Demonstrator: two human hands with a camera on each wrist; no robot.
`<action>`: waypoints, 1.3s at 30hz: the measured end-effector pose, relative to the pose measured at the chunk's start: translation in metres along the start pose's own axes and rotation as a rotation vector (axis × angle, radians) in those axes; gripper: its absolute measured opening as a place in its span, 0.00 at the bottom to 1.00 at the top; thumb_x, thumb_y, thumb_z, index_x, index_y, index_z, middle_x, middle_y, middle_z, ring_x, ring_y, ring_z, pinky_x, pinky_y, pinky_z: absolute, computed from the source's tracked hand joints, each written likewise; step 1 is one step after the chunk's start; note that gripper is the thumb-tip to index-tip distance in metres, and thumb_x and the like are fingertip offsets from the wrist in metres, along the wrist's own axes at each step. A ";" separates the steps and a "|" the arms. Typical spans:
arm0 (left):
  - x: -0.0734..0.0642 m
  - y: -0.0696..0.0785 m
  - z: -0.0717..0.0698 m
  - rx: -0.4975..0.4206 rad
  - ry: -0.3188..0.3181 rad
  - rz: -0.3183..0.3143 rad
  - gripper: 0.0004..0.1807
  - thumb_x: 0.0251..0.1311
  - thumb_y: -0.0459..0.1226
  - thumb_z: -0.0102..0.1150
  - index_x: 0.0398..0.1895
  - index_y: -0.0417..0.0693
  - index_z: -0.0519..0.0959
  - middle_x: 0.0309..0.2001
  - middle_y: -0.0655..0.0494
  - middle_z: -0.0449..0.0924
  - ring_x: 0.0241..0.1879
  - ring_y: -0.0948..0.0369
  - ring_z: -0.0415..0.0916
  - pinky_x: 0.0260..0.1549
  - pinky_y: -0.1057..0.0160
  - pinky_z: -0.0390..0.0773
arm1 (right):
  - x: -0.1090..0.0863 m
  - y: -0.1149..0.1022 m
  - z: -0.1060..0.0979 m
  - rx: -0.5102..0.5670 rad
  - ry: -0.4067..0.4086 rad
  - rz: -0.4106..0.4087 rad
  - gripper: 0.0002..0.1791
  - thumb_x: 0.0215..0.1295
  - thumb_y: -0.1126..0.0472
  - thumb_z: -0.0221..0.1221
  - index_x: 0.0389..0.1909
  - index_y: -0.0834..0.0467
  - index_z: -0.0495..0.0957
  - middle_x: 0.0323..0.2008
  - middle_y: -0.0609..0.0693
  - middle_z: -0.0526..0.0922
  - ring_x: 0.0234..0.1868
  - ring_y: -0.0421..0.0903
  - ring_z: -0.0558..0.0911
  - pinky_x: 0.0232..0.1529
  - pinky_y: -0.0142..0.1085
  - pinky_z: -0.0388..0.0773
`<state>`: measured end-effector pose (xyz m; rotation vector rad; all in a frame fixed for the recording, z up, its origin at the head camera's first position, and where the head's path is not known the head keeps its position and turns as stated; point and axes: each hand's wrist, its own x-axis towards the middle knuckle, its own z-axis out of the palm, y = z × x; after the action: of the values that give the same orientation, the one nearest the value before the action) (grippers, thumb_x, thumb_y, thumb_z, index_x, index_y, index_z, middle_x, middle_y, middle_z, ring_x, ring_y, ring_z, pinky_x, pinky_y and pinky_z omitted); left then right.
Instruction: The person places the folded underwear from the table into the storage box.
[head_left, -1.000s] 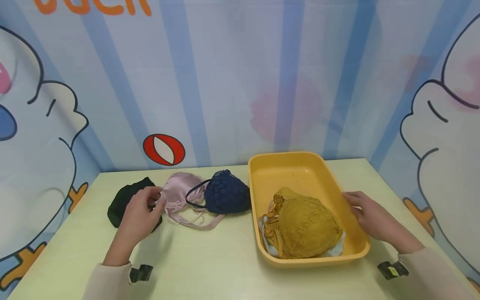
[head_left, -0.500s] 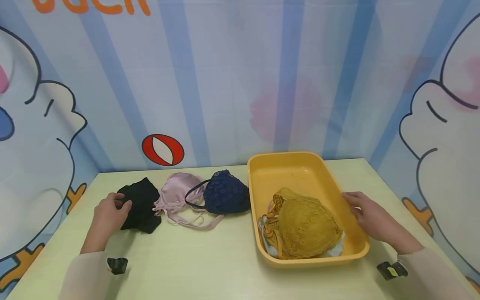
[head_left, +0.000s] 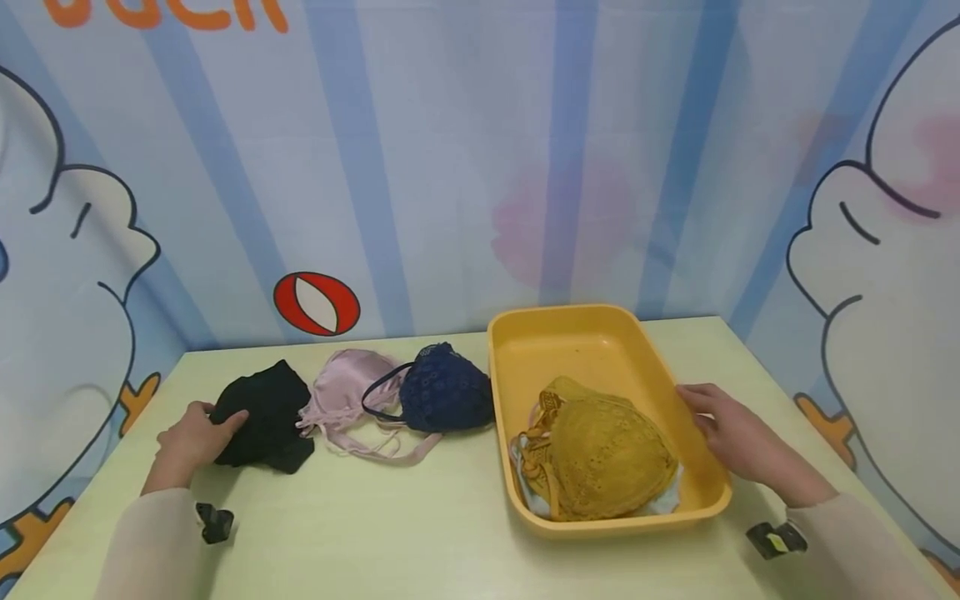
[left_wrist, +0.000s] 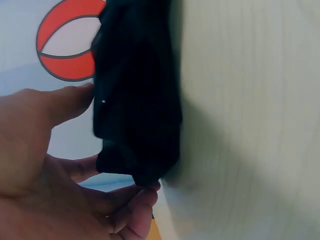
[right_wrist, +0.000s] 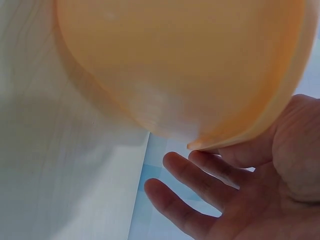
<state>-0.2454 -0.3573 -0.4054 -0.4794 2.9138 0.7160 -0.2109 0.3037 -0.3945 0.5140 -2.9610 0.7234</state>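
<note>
1. The left hand (head_left: 191,435) is at the far left of the tabletop (head_left: 420,525), its fingers (left_wrist: 135,207) curled round the near-left edge of the black garment (head_left: 264,414); in the left wrist view the thumb sits on one side of the dark cloth and the fingers on the other, so this looks like a pinch, not a flat press.
2. The black garment lies bunched on the tabletop, leftmost in a row of three. Gripping its outer edge would keep the hand clear of its neighbours.
3. Just beside it sits the pink bra (head_left: 347,392), straps trailing toward the front, and next along is the navy lace bra (head_left: 442,396), which lies right against the yellow tray (head_left: 592,337).
4. Over to the right hand (head_left: 731,433): it rests against the tray's right rim, fingers (right_wrist: 200,182) spread and relaxed, gripping nothing. The right wrist view shows the tray's rounded wall sitting by the thumb, fingers loose below it. That reads as steadying the tray so it doesn't slide.
5. Inside the tray, toward the near end, a mustard lace bra (head_left: 607,454) lies cup-up on top of something pale blue, of which only an edge peeks out; the far half of the tray is bare.
6. Behind everything hangs a striped cartoon backdrop (head_left: 450,150).
</note>
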 end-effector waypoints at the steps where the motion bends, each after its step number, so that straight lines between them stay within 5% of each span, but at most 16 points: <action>1: 0.001 0.001 0.000 0.004 -0.005 -0.008 0.49 0.64 0.60 0.43 0.61 0.19 0.49 0.58 0.18 0.53 0.53 0.23 0.49 0.47 0.33 0.60 | 0.000 0.000 0.000 0.001 0.001 0.000 0.23 0.69 0.73 0.45 0.64 0.74 0.60 0.60 0.70 0.63 0.60 0.69 0.64 0.54 0.60 0.63; 11: 0.015 0.010 -0.003 0.021 -0.030 -0.067 0.49 0.62 0.59 0.50 0.63 0.23 0.48 0.60 0.19 0.51 0.55 0.24 0.51 0.49 0.33 0.61 | 0.000 -0.001 0.001 -0.006 0.016 -0.005 0.22 0.68 0.74 0.47 0.63 0.75 0.62 0.59 0.69 0.65 0.59 0.68 0.65 0.54 0.59 0.64; 26: 0.027 0.014 0.003 0.031 0.005 -0.047 0.33 0.61 0.38 0.55 0.59 0.24 0.54 0.59 0.22 0.55 0.56 0.26 0.55 0.50 0.30 0.54 | 0.000 -0.004 0.001 -0.013 0.016 0.009 0.22 0.68 0.74 0.46 0.63 0.75 0.62 0.60 0.70 0.65 0.60 0.68 0.65 0.54 0.58 0.65; 39: 0.017 0.018 -0.006 -0.074 0.274 0.116 0.27 0.65 0.33 0.49 0.65 0.32 0.58 0.60 0.23 0.59 0.56 0.30 0.58 0.51 0.35 0.62 | 0.000 -0.003 0.002 -0.005 0.020 0.009 0.22 0.68 0.75 0.46 0.63 0.75 0.62 0.59 0.69 0.65 0.59 0.68 0.65 0.54 0.58 0.65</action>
<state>-0.2671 -0.3493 -0.3953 -0.4511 3.2024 0.8371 -0.2094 0.3004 -0.3946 0.4904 -2.9480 0.7169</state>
